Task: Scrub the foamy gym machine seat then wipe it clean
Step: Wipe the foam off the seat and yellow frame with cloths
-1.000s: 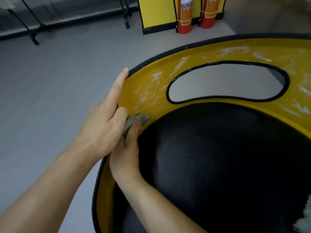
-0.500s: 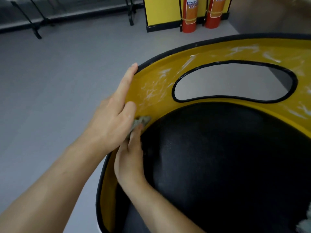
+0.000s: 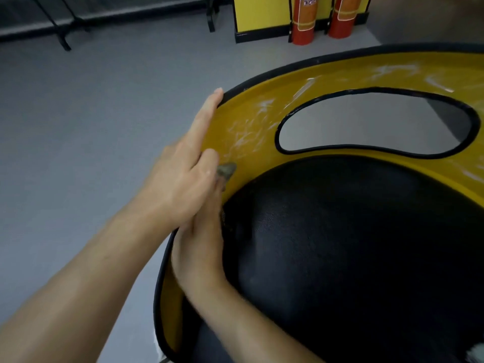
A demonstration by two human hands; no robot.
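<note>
The gym machine seat has a yellow shell (image 3: pixel 251 127) with a black rim, an oval cut-out and a black cushion (image 3: pixel 353 244). White foam streaks smear the yellow surface around the cut-out. My left hand (image 3: pixel 183 179) lies flat along the shell's left rim, fingers extended upward, holding the edge. My right hand (image 3: pixel 201 244) sits just below it, in the gap between cushion and shell, pinching a small grey scrub pad (image 3: pixel 226 171) against the yellow surface. Most of the pad is hidden by my fingers.
Grey floor stretches to the left and behind the seat. Two red fire extinguishers (image 3: pixel 303 19) stand by a yellow panel (image 3: pixel 259 11) at the back. Black equipment legs (image 3: pixel 62 35) run along the far left. Something white and grey (image 3: pixel 475 353) shows at the bottom right corner.
The grey pad has slid slightly lower along the yellow shell and shows less beneath my fingers. My left hand keeps its hold on the rim.
</note>
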